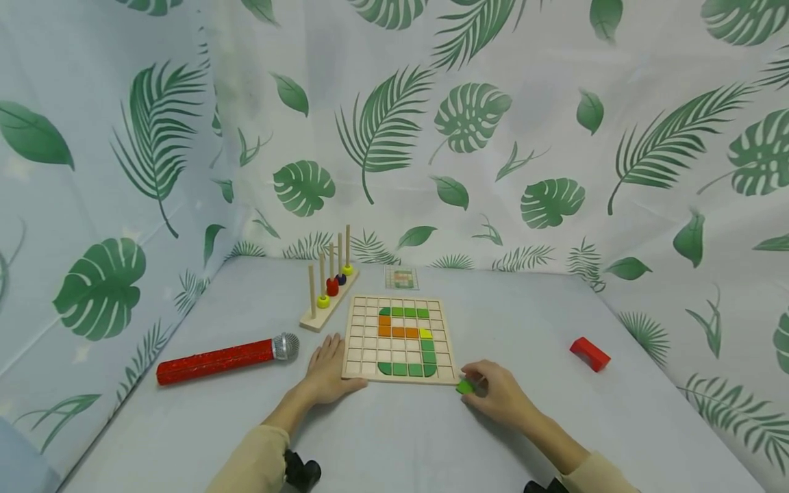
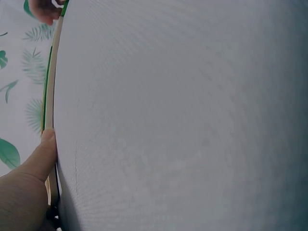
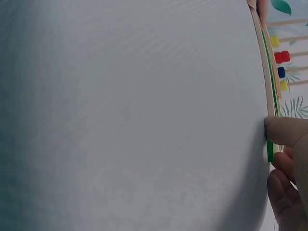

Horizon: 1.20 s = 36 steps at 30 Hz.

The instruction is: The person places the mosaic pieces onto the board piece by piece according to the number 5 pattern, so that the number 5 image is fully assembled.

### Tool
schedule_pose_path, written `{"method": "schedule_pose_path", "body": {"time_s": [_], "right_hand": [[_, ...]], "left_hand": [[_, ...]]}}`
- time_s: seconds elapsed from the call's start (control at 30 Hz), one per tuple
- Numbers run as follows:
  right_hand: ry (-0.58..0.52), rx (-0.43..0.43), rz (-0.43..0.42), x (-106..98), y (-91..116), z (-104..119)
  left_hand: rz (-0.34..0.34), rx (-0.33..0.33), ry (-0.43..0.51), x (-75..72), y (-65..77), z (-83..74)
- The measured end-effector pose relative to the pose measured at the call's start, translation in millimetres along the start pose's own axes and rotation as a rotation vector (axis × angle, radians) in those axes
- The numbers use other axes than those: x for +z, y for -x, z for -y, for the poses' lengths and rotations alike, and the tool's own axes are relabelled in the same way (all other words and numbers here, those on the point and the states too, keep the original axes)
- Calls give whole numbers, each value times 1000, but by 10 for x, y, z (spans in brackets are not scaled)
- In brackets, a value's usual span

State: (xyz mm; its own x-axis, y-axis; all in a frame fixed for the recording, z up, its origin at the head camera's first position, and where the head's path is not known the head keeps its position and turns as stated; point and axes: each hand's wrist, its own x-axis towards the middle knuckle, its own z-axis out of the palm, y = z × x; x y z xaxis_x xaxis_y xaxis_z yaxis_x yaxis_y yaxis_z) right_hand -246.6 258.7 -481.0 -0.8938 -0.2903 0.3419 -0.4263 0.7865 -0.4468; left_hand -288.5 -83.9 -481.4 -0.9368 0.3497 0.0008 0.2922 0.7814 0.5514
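Observation:
A wooden grid board (image 1: 364,346) lies on the table with green, orange and yellow tiles set in a figure like a 5. Flat at its near left corner rests my left hand (image 1: 329,373), fingers stretched along the left side, the thumb touching the front edge; in the left wrist view the thumb (image 2: 43,154) lies against that edge. My right hand (image 1: 496,392) pinches a green tile (image 1: 465,387) beside the board's near right corner. The right wrist view shows this tile (image 3: 270,150) edge-on between thumb and fingers.
Behind the board lies a small pattern card (image 1: 402,277). A wooden peg stand (image 1: 316,320) with coloured beads stands at the back left. To the left is a red microphone (image 1: 216,361); a red arch block (image 1: 590,354) lies at the right. Leaf-patterned cloth (image 1: 394,226) encloses the table.

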Motion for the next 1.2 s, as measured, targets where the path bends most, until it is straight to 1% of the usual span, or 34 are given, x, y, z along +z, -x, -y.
{"method": "schedule_pose_path", "body": {"time_s": [0.13,0.23,0.5,0.63,0.8,1.07,1.2], "right_hand": [[-42,64,-27,3,12,-20],[-73,121,-30,14,11,-48],[-176,216,-14,-3,-56,-65],[-210,243,-17,5,-128,-70],[-240,229,-48,66,-233,-19],[-251,144,-116,223,-401,137],[-243,113,-126,295,-505,246]], "left_hand": [[-2,6,10,-6,7,-11],[-6,10,14,-7,5,-10],[-13,12,18,0,1,11],[-13,16,18,5,-1,14],[-9,17,11,4,-7,9],[-3,15,12,-7,-13,6],[-6,9,1,6,-23,25]]}}
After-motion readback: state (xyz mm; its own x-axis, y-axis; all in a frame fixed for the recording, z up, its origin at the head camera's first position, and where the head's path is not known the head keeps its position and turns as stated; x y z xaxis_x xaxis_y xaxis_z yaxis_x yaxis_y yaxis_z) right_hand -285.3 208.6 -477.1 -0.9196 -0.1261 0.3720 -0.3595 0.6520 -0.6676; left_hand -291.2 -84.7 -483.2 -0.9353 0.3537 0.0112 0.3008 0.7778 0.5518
